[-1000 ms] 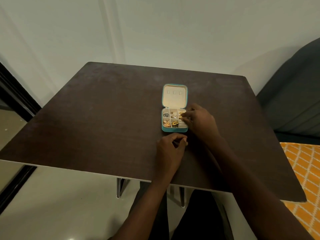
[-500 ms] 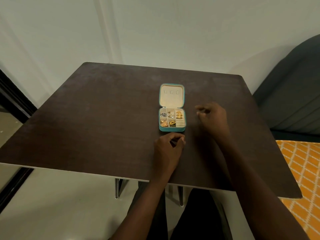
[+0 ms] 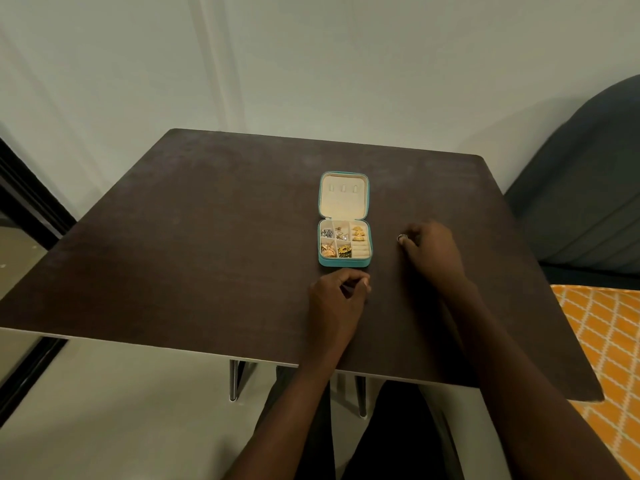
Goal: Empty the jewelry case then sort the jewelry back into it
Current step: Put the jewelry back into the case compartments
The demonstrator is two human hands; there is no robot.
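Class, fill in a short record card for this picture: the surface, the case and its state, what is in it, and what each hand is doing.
Surface: dark table
Case: teal jewelry case, lid open, lying flat
Contents: gold and silver pieces in divided compartments
Right hand: right of the case, pinching a small ring just over the table
Left hand: curled on the table, just in front of the case; no item visible in it

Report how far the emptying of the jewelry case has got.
Barely begun. Done: the teal jewelry case lies open on the table. In hand: the right hand holds a small ring at its fingertips, beside the case. The left hand rests curled before the case. Left: the gold and silver pieces filling most compartments, then all the sorting.
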